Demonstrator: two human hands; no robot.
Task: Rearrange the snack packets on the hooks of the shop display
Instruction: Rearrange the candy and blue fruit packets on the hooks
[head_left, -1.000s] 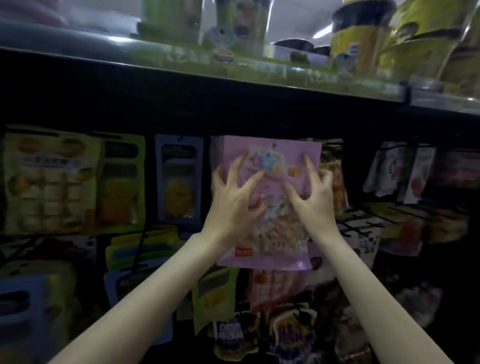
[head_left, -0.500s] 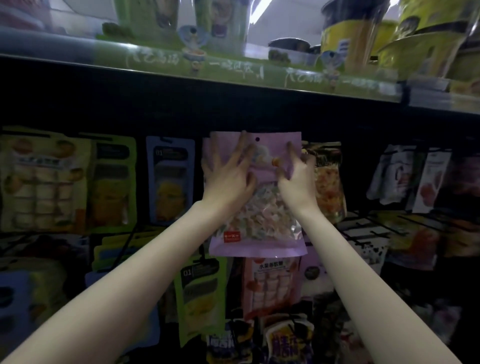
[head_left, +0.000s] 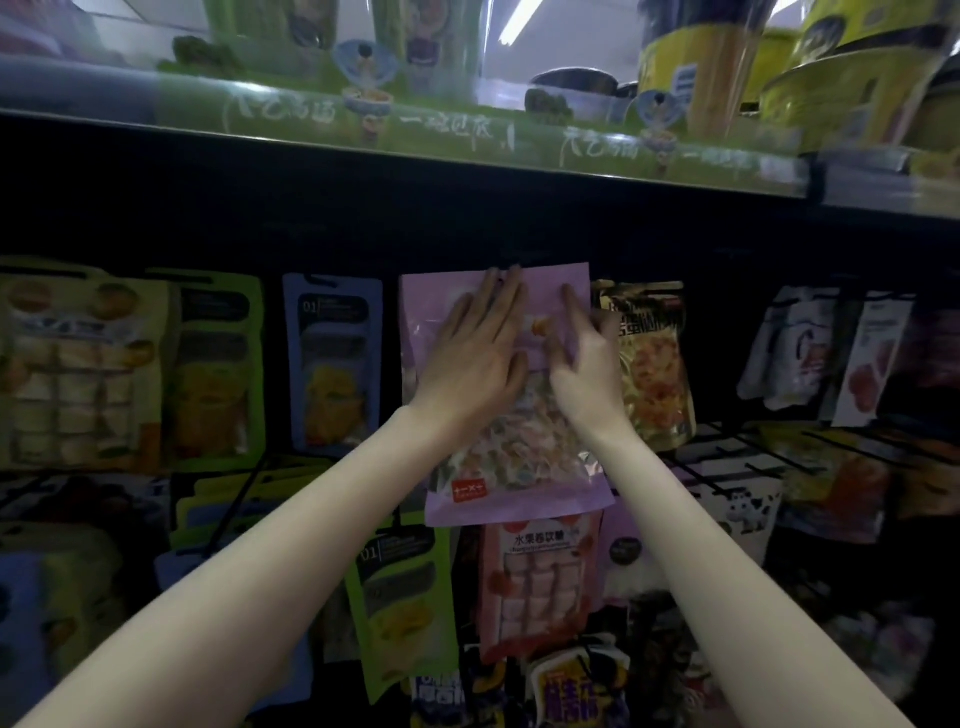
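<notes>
A pink snack packet (head_left: 519, 467) with a clear window of pastel sweets hangs in the top row of the display, just under the dark shelf. My left hand (head_left: 475, 358) lies flat on its upper half, fingers straight and reaching the top edge. My right hand (head_left: 582, 364) presses the packet's right side with its fingers extended upward. The hook and the packet's hanging hole are hidden behind my fingers.
A blue packet (head_left: 332, 364) and a green packet (head_left: 218, 369) hang to the left, a yellow-orange packet (head_left: 652, 364) to the right. More packets fill the rows below. Bare black hooks (head_left: 727, 467) jut out at the right. Noodle cups (head_left: 696, 67) stand on the shelf above.
The pink packet went up and back against the display. My fingers, which curled round its front a second ago, now lie flat on it near the top edge.
</notes>
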